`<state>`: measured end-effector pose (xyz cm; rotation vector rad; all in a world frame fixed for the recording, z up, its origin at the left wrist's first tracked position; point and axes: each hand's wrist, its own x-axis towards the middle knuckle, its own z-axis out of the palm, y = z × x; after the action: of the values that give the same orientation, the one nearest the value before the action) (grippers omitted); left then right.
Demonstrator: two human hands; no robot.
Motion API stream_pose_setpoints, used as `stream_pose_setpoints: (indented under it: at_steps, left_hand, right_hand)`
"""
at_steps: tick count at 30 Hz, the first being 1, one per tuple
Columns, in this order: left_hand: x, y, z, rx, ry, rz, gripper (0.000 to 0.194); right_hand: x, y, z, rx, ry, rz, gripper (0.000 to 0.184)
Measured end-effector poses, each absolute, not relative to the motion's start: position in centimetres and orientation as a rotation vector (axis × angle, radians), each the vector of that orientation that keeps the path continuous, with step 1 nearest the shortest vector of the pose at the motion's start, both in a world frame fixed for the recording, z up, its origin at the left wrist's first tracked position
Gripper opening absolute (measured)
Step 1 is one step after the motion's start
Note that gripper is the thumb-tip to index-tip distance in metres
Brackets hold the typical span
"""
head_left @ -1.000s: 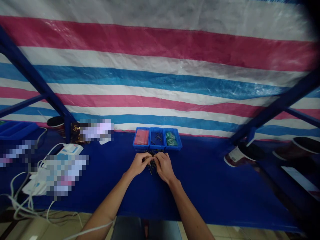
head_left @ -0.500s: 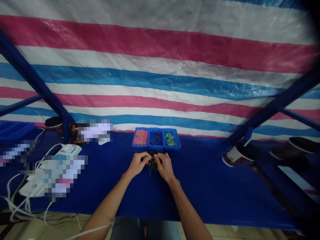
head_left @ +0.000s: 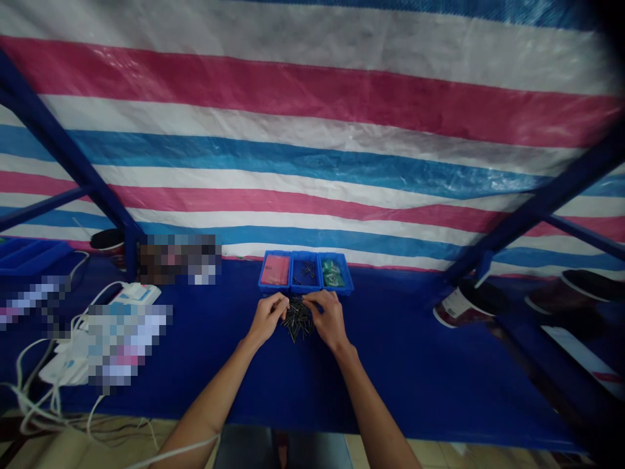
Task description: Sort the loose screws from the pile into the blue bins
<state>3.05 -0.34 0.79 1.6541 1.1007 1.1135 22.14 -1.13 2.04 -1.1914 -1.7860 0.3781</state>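
Note:
A small heap of thin black pin-like parts (head_left: 297, 319) lies on the blue table cover (head_left: 400, 371), just in front of three small blue bins. My left hand (head_left: 267, 318) rests at the heap's left edge with fingers curled and pinched at its top. My right hand (head_left: 330, 316) sits at the heap's right edge, fingers also curled and pinched. What either pinch holds is too small to make out. The left bin (head_left: 276, 270) holds something pink, the middle bin (head_left: 306, 271) a few black parts, the right bin (head_left: 334, 272) green pieces.
A white power strip and tangled white cables (head_left: 73, 352) lie at the left. Dark round containers (head_left: 469, 301) stand at the right by a blue frame post (head_left: 532, 208). A striped tarp (head_left: 312, 130) hangs behind the table. Another blue tray (head_left: 29, 254) sits far left.
Both hands have drawn apart from the middle of the heap to its sides, uncovering the black parts between them.

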Motion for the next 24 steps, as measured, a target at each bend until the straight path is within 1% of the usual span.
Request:
stream_pose_setpoints:
  at_steps: [5,8,11,17,20,24]
  left_hand:
    - [3.0,-0.4,0.8,1.653,1.131,1.165,0.045]
    - [3.0,-0.4,0.8,1.673,1.149,1.152,0.048]
    - [2.9,-0.3,0.5,1.692,1.157,1.110,0.049]
    - [3.0,0.0,-0.3,1.725,1.231,1.118,0.055]
    - [3.1,0.1,-0.5,1.738,1.240,1.141,0.058]
    - [3.1,0.1,-0.5,1.756,1.234,1.143,0.056]
  right_hand:
    - [22.5,2.6,3.7,-1.347,-1.735,0.106,0.025]
    - [23.5,3.5,3.6,-1.404,-1.731,0.048,0.029]
    - [25.0,2.3,2.3,-1.366,-1.694,0.129,0.026]
    - [26.8,-0.7,-0.5,-1.319,-1.784,0.446,0.020]
    - [26.8,-0.7,-0.9,-1.340,-1.838,0.490,0.018]
    - [26.8,-0.4,-1.2,-1.344,-1.898,0.524,0.015]
